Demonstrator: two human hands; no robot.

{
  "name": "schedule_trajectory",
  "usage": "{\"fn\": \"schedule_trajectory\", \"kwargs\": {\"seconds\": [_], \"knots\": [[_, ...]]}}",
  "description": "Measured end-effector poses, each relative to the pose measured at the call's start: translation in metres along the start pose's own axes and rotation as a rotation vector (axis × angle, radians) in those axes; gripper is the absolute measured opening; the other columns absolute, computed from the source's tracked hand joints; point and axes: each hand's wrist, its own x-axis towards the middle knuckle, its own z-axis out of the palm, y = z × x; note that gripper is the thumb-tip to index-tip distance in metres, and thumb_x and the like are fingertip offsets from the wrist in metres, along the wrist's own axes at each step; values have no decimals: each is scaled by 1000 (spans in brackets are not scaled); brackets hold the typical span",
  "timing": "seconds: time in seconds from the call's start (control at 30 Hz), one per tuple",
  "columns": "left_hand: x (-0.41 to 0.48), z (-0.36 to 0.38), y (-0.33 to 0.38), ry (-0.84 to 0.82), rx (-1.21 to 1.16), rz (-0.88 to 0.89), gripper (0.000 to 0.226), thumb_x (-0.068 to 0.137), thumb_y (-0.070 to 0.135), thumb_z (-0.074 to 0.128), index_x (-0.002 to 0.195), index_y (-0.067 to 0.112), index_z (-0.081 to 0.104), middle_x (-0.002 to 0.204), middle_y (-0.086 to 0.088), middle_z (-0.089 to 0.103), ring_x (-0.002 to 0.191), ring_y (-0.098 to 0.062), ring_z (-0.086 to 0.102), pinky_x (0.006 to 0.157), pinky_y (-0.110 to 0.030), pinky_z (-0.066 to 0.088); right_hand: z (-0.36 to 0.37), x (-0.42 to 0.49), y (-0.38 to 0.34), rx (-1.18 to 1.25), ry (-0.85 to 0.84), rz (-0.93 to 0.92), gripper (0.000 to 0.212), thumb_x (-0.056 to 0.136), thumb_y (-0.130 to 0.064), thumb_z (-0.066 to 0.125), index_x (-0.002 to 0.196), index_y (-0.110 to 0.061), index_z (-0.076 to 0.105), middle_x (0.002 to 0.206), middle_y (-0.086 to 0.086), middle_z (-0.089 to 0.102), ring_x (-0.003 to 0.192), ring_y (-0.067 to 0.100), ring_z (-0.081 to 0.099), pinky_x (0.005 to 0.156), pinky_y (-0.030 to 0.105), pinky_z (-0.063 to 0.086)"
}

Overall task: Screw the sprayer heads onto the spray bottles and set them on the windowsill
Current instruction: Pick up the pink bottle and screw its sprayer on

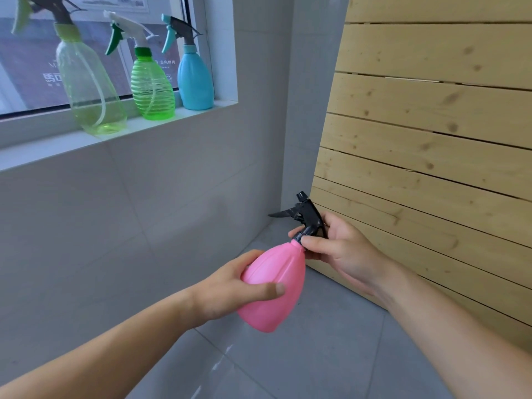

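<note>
Pink spray bottle (273, 286) held in mid-air, low, over the grey tiled floor (302, 361) and well below the windowsill (43, 149). Bottle tilted, neck pointing up and to the right.

Left hand (230, 289) wrapped round the fat lower body of the bottle, thumb lying across the front, fingers curled behind it.

Right hand (339, 249) at the neck: thumb and fingers pinching the collar of the black sprayer head (308, 217), which sits on the bottle's mouth. Trigger sticks out to the left, nozzle tip uppermost. Cannot tell whether the collar is threaded fully home.

On the windowsill, three bottles upright in a row against the glass, each with a sprayer head on:
- pale yellow-green clear bottle (89, 90), nearest and leftmost, dip tube visible inside
- green ribbed bottle (152, 87) in the middle
- blue opaque bottle (195, 79) farthest right, close to the window reveal

All three triggers face left.

A pale wooden slatted panel (431, 139) leans against the right side, its foot on the floor just behind the right hand. Grey tiled wall (144, 211) under the sill.
</note>
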Motion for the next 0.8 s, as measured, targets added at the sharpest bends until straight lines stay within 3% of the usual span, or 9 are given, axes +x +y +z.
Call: {"fn": "schedule_trajectory", "kwargs": {"seconds": [0.17,0.37,0.5,0.6,0.7,0.8], "knots": [[-3,-1,4,-22,-25,23,67,65,50,81,128,36,64,117,6,75,106,-14,74,79,-26,59,-8,1,-1,-42,-102,-16,47,80,-5,65,125,-1,52,104,8,70,92,17,66,80,31,54],[-2,4,8,5,-12,42,64,61,51,81,122,39,65,113,10,75,99,-7,74,74,-20,58,-11,2,1,-116,-72,-53,34,92,6,58,125,0,53,103,10,68,91,17,65,81,29,54],[0,3,10,12,-3,27,62,64,47,82,123,37,66,117,5,74,101,-12,74,74,-23,60,-12,3,2,-98,-83,-62,35,90,5,61,124,0,53,102,9,68,92,17,65,82,29,54],[-1,0,10,-63,-72,-56,68,65,48,80,129,33,65,120,-2,76,106,-23,75,81,-32,60,-16,1,1,-47,-154,-42,44,85,0,63,128,-2,52,105,8,70,96,17,64,86,29,53],[-2,-4,9,-165,-194,-116,72,63,48,81,130,29,64,112,-3,78,97,-22,75,80,-32,60,-16,-1,-3,39,-212,-36,45,84,2,60,128,1,51,107,11,68,98,20,63,88,29,53],[-2,-4,7,-239,-312,-139,95,47,58,93,131,25,63,110,-7,79,92,-23,75,76,-31,61,-15,-1,-7,110,-232,-57,43,83,5,59,124,-1,51,106,10,67,96,20,64,87,30,53]]}}
